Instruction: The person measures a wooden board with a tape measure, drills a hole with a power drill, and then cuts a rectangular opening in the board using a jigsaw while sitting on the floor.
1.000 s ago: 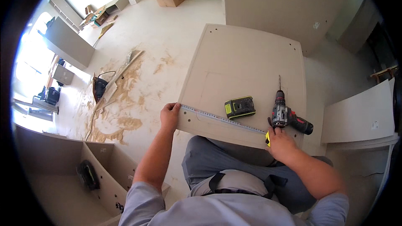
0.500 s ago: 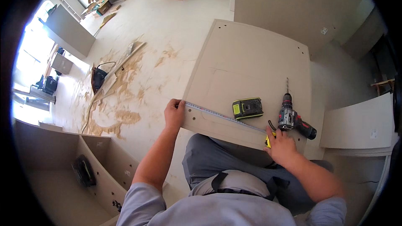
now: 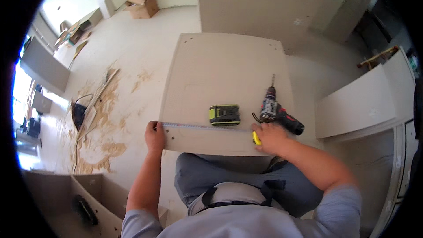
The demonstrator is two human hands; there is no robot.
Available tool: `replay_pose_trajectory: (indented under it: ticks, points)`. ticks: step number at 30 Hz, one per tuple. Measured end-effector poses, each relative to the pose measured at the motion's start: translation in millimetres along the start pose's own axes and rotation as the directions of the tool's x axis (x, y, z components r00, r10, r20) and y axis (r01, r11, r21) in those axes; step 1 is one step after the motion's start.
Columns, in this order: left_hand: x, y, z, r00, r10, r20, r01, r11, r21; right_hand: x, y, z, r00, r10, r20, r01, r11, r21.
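A beige panel (image 3: 227, 64) with small holes at its corners lies across my lap. My left hand (image 3: 154, 136) pinches the end of a measuring tape (image 3: 194, 125) at the panel's left edge, and the blade stretches across the near part. My right hand (image 3: 271, 137) grips the yellow tape case (image 3: 256, 138) toward the panel's right side. A green-and-black battery pack (image 3: 224, 114) lies just beyond the blade. To its right, close above my right hand, a black-and-silver cordless drill (image 3: 275, 111) with a long bit rests on the panel.
A power tool (image 3: 78, 112) and wood strips lie in sawdust on the floor at left. A cabinet carcass (image 3: 53, 184) stands lower left, stacked panels (image 3: 352, 101) at right, a large upright panel (image 3: 260, 0) ahead, and a cardboard box (image 3: 143, 8) at the back.
The view has swung, so the panel and both hands appear further left and lower. Both hands still hold the tape stretched across the panel.
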State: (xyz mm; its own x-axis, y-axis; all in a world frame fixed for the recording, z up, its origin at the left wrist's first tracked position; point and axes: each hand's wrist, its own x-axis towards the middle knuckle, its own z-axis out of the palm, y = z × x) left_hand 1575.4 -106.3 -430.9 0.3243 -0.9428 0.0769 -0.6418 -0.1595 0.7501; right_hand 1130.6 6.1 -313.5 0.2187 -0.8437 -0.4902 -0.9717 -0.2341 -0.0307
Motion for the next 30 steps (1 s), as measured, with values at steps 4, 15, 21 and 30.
replay_pose_trajectory:
  ticks: [4,15,21,30]
  points:
    - [0.2,-2.3,2.0,0.998,0.054,-0.018,-0.054,0.998,0.011,-24.1,0.3,-15.5,0.992,0.010,0.125,-0.019,0.997,0.073]
    - [2.7,-11.5,-0.3,0.998,0.067,0.018,-0.067,0.997,0.029,-93.1,124.3,2.4,0.941,0.170,0.294,-0.243,0.942,0.232]
    - [2.3,-18.9,1.4,0.992,0.128,-0.006,-0.128,0.991,0.050,-103.7,142.1,-3.3,0.926,0.216,0.308,-0.307,0.907,0.287]
    - [1.9,-13.0,2.0,0.989,0.145,0.028,-0.148,0.984,0.100,-103.3,220.2,82.1,0.863,0.380,0.333,-0.472,0.840,0.266]
